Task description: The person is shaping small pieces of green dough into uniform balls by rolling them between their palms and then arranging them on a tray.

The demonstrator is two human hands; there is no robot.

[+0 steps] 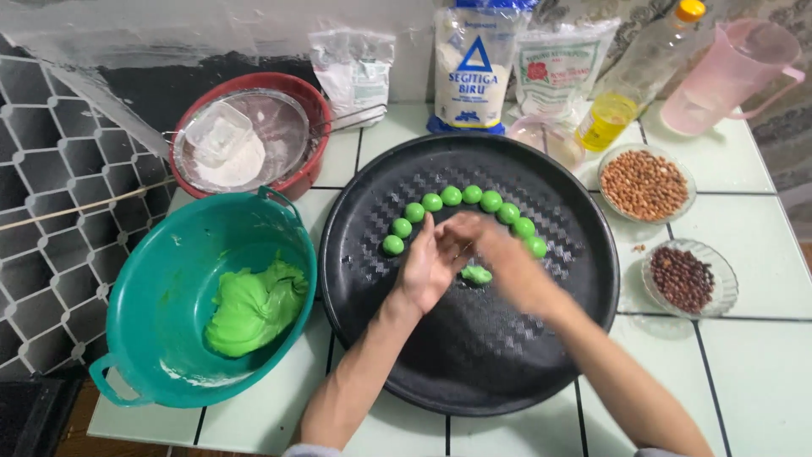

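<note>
Head-camera view down onto a white tiled counter. Both hands meet over a round black tray (541,338). The left hand (427,267) is open, palm turned up; the right hand (499,254) is blurred and presses against it, so whatever lies between the palms is hidden. Just below them a small green dough piece (476,274) lies on the tray. An arc of green dough balls (461,196) runs behind the hands, which partly cover it.

At left, a teal basin (152,322) holds a lump of green dough (254,309). Behind it, a red bowl (317,106) carries a sieve of white flour.

Along the back wall stand three packages, tops cut off: a small clear bag, a tall white sack with a blue triangle, and a white bag, possibly with a red emblem. Nearby are an oil bottle and pink jug. Two glass dishes of peanuts sit at right.
</note>
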